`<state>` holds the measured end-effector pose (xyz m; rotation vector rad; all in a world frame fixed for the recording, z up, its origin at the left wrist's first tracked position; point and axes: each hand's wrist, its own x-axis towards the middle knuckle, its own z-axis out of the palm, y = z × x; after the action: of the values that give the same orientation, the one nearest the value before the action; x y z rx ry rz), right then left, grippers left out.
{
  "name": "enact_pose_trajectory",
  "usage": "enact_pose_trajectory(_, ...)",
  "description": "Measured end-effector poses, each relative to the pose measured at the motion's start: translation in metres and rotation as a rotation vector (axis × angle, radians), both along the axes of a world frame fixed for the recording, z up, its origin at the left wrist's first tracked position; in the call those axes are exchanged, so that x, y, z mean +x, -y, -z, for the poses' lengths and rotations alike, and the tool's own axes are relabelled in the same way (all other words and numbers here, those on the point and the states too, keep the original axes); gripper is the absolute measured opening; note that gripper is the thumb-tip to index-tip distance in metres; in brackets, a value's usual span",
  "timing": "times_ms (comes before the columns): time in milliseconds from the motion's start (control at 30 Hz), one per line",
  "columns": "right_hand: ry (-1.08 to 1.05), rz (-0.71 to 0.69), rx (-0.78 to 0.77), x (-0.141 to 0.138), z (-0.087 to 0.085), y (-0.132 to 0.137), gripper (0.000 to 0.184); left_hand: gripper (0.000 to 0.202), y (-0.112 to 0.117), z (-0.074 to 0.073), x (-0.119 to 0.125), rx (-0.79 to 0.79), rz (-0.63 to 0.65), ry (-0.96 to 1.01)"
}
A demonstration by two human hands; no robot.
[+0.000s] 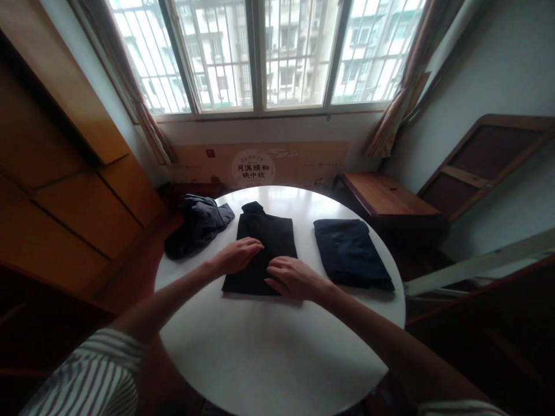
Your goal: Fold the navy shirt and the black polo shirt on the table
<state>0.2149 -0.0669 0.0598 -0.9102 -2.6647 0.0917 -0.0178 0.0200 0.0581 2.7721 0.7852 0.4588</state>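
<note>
A folded black garment (pixel 273 231) lies on the white round table (pixel 260 346), with a collar-like flap sticking up past its far edge. My left hand (pixel 240 255) is over its left side, fingers stretched out and holding nothing. Over the near right part is my right hand (pixel 292 278), its fingers loosely bent and the thumb apart. Whether either palm presses on the cloth is hard to see. Right of it rests a dark navy folded garment (pixel 351 252), flat and squared. At the table's left edge sits a crumpled dark garment (pixel 199 222), partly hanging over.
Beyond the table stands a low wooden bench (pixel 390 193) at the right, near a wood-framed panel (pixel 485 162) leaning on the wall. Wooden cabinets (pixel 73 219) line the left side. A printed banner (pixel 303 159) runs under the barred window (pixel 295 52).
</note>
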Motion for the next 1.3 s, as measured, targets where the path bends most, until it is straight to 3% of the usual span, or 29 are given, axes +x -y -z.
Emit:
enact_pose_trajectory(100, 0.037, -0.101, -0.093, -0.029, 0.010, -0.010, 0.051, 0.041, -0.054, 0.009, 0.035, -0.177, -0.068, -0.057)
enact_pose_trajectory(200, 0.080, -0.126, -0.169, -0.045, 0.023, 0.000, 0.065, 0.048, -0.091, 0.026, 0.056, -0.225, -0.160, -0.174)
enact_pose_trajectory(333, 0.069, -0.124, -0.206, -0.049, 0.029, 0.018, 0.077, 0.058, -0.114, 0.044, 0.068, -0.200, -0.176, -0.228)
enact_pose_trajectory(533, 0.053, -0.138, -0.220, -0.049, 0.029, 0.018, 0.080, 0.055, -0.134, 0.048, 0.081, -0.230, -0.181, -0.181)
enact_pose_trajectory(800, 0.034, -0.208, -0.211, -0.054, 0.031, 0.033, 0.076, 0.048, -0.143, 0.046, 0.089, -0.243, -0.235, -0.137)
enact_pose_trajectory(967, 0.014, -0.201, -0.226, -0.053, 0.030, 0.033, 0.073, 0.047, -0.124, 0.037, 0.092, -0.112, -0.240, -0.082)
enact_pose_trajectory(1100, 0.000, -0.204, -0.216, -0.054, 0.032, 0.033, 0.071, 0.046, -0.100, 0.029, 0.074, 0.022, -0.193, -0.014)
enact_pose_trajectory(1300, 0.003, -0.202, -0.205, -0.054, 0.032, 0.033, 0.072, 0.047, -0.100, 0.038, 0.034, -0.066, -0.261, -0.115)
